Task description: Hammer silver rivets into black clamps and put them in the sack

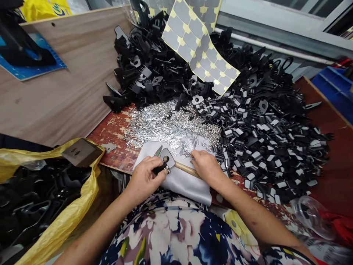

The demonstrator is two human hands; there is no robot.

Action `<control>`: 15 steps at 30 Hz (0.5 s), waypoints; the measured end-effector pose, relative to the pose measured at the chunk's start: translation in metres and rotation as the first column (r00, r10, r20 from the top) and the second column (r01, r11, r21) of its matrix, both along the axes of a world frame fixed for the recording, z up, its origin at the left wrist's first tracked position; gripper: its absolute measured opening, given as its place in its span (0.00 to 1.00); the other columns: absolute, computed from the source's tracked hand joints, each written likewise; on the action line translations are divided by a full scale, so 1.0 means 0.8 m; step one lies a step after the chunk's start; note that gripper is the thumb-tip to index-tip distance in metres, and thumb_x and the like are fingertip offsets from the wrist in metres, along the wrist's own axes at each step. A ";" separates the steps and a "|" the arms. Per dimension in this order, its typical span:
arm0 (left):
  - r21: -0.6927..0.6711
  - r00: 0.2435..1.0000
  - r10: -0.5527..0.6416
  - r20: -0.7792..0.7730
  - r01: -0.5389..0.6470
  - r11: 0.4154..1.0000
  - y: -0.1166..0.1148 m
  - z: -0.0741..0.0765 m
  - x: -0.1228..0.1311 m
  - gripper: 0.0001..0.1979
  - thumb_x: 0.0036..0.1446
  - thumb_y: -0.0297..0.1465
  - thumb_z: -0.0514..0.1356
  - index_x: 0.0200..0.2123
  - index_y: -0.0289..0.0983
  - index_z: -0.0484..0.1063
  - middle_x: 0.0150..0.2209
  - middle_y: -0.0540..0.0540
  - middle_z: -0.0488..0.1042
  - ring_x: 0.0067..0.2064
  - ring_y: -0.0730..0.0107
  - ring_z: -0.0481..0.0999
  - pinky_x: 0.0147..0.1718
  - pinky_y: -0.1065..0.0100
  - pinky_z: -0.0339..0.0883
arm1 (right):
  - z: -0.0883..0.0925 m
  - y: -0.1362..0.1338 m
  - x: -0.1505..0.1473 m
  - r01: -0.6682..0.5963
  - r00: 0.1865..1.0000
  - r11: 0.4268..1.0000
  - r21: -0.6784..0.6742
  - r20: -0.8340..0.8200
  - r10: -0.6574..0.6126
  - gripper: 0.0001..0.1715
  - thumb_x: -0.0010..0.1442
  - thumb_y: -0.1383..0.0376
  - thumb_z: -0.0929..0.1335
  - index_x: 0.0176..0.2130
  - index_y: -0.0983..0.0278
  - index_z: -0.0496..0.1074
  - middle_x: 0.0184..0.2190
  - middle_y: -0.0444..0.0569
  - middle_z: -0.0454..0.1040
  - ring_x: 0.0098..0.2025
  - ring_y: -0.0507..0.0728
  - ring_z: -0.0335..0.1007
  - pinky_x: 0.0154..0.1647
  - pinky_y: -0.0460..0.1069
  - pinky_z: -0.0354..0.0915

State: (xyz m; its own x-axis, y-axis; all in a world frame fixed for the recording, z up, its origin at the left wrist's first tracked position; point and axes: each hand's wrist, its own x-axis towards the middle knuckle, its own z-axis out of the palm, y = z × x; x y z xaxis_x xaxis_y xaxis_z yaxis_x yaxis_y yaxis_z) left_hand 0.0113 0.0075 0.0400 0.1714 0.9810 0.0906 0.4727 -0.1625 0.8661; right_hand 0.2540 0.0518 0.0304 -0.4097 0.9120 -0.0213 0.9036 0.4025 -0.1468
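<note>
My left hand (pixel 146 176) is closed around a black plastic clip (pixel 164 161) with a grey pad on its flat face, held over a white cloth (pixel 184 180). My right hand (pixel 205 166) rests palm down at the edge of a heap of small silver metal pins (pixel 171 127), its fingers curled and pinched at the pins; what they hold is too small to make out. A wooden stick-like handle (pixel 185 169) lies under my right hand, on the cloth.
A big heap of black clips (pixel 261 132) fills the right and back of the worn red table (pixel 113 136). A sheet of grey adhesive pads (pixel 197 44) lies on the heap. A yellow bag (pixel 63 217) with black parts sits at the left.
</note>
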 end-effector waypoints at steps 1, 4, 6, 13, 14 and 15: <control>-0.106 0.990 0.039 0.133 -0.025 0.994 0.002 -0.003 0.001 0.12 0.55 0.34 0.62 0.22 0.38 0.68 0.26 0.49 0.66 0.31 0.65 0.67 0.28 0.67 0.61 | -0.005 0.004 -0.003 -0.030 0.996 0.999 0.021 0.087 0.028 0.08 0.64 0.76 0.65 0.40 0.64 0.71 0.36 0.54 0.77 0.39 0.60 0.71 0.37 0.51 0.61; -0.389 0.846 0.211 0.489 -0.005 0.921 0.003 -0.012 0.003 0.14 0.50 0.38 0.67 0.21 0.37 0.71 0.26 0.51 0.65 0.27 0.70 0.64 0.20 0.72 0.61 | -0.020 0.011 -0.007 -0.095 0.979 0.992 0.079 0.188 0.079 0.13 0.60 0.79 0.63 0.39 0.64 0.72 0.35 0.55 0.76 0.38 0.61 0.70 0.37 0.52 0.62; -0.472 0.721 0.305 0.623 0.036 0.881 0.002 -0.016 0.001 0.13 0.47 0.38 0.69 0.21 0.36 0.72 0.26 0.51 0.65 0.24 0.74 0.62 0.18 0.73 0.62 | -0.024 0.016 0.002 -0.117 0.987 0.986 0.114 0.126 0.103 0.16 0.57 0.80 0.63 0.40 0.65 0.72 0.35 0.54 0.76 0.39 0.62 0.70 0.40 0.52 0.63; -0.483 0.439 0.396 0.806 0.101 0.870 0.004 -0.012 -0.004 0.16 0.49 0.42 0.70 0.28 0.33 0.79 0.28 0.45 0.74 0.25 0.70 0.69 0.17 0.71 0.68 | 0.026 0.006 0.019 -0.003 0.796 0.994 0.113 -0.600 0.071 0.05 0.63 0.68 0.68 0.36 0.60 0.75 0.33 0.46 0.78 0.35 0.57 0.75 0.40 0.52 0.70; -0.489 0.426 0.408 0.808 0.095 0.867 0.005 -0.011 -0.001 0.17 0.50 0.43 0.70 0.29 0.33 0.80 0.28 0.45 0.74 0.25 0.71 0.69 0.16 0.72 0.66 | 0.036 -0.001 0.009 -0.009 0.720 0.997 0.079 -0.691 0.061 0.03 0.64 0.66 0.69 0.36 0.59 0.75 0.35 0.46 0.80 0.37 0.57 0.77 0.41 0.52 0.71; -0.495 0.420 0.417 0.806 0.092 0.864 0.006 -0.011 0.002 0.18 0.51 0.44 0.70 0.28 0.33 0.80 0.28 0.45 0.74 0.24 0.72 0.68 0.15 0.74 0.64 | 0.045 -0.008 -0.003 -0.033 0.651 0.998 0.060 -0.756 0.067 0.03 0.64 0.65 0.70 0.36 0.58 0.76 0.36 0.46 0.81 0.39 0.57 0.78 0.43 0.53 0.72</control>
